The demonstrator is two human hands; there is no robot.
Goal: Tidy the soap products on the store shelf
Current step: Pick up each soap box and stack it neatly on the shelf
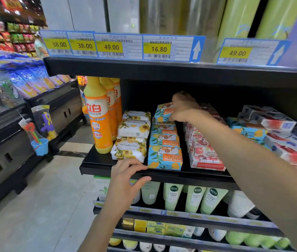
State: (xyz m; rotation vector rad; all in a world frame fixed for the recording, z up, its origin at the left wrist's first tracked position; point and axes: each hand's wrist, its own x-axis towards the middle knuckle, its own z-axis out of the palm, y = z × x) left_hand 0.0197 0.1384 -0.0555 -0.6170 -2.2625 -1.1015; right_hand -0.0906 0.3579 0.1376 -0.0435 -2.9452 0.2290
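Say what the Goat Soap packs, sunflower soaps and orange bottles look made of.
Goat Soap packs: printed cardboard, likely matte; sharp edges, flat faces. Sunflower soaps: paper wrap, it seems; soft, folded, creased ends. Orange bottles: glossy plastic, with highlights on a moulded body.

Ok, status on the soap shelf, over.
Right hand grips rear Goat Soap box, tilted up. Left hand rests on shelf edge. Pink soap boxes in next row, apart.
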